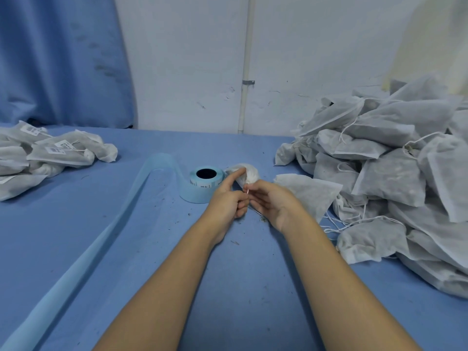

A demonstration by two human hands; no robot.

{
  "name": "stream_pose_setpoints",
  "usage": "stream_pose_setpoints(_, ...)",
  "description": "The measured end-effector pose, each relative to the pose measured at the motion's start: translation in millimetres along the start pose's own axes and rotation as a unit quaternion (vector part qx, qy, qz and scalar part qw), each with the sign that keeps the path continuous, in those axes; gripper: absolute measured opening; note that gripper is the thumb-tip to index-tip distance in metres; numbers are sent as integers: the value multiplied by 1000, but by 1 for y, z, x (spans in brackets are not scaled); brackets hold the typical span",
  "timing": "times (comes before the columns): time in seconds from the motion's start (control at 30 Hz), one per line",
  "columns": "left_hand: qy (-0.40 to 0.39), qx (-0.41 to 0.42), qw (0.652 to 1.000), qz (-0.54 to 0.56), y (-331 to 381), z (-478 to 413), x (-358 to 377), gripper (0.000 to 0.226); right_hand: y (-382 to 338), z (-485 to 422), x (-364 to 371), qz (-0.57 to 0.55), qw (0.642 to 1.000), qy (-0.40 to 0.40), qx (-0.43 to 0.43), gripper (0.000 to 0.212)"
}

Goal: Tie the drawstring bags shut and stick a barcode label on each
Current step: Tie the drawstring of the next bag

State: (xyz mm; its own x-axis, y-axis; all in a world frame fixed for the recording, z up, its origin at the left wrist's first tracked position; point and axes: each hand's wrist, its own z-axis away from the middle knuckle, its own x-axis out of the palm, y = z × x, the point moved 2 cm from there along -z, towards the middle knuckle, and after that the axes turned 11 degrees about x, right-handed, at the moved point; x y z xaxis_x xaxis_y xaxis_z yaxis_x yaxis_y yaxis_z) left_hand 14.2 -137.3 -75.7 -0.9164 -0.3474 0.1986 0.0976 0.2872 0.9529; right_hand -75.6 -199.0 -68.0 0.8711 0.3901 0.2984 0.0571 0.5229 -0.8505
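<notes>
A white drawstring bag (307, 192) lies on the blue table just right of centre, its gathered neck (249, 174) bunched up beyond my hands. My left hand (228, 196) has its forefinger stretched out to the neck while the other fingers curl on the thin white drawstring (247, 191). My right hand (268, 200) pinches the same string close beside it. A blue roll of barcode labels (202, 184) stands just left of my hands.
A large heap of white bags with loose strings (395, 173) fills the right side. A smaller pile of tied, labelled bags (50, 153) lies at far left. A long strip of blue label backing (83, 244) trails from the roll toward the front left. A wall stands behind.
</notes>
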Motion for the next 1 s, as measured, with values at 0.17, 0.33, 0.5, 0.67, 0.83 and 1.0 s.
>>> stream_pose_setpoints(0.17,45,13,997,-55,-3,3,1,44,0,-1,-1,-59,998,-24,-5,9)
stream_pose_setpoints(0.33,92,118,941,-303,-3,14,-1,27,3,-1,-5,-108,992,-61,-12,13)
stream_pose_setpoints(0.5,-4,186,748,-638,3,20,6,15,4,2,-4,175,964,110,-164,14)
stream_pose_setpoints(0.67,10,159,728,-667,1,18,-1,18,5,4,-11,369,875,196,-243,22)
stream_pose_setpoints(0.83,47,200,756,-622,5,20,0,24,8,7,-10,393,864,193,-249,25)
stream_pose_setpoints(1.0,-34,272,841,-467,2,17,7,24,9,15,-5,496,769,226,-333,18)
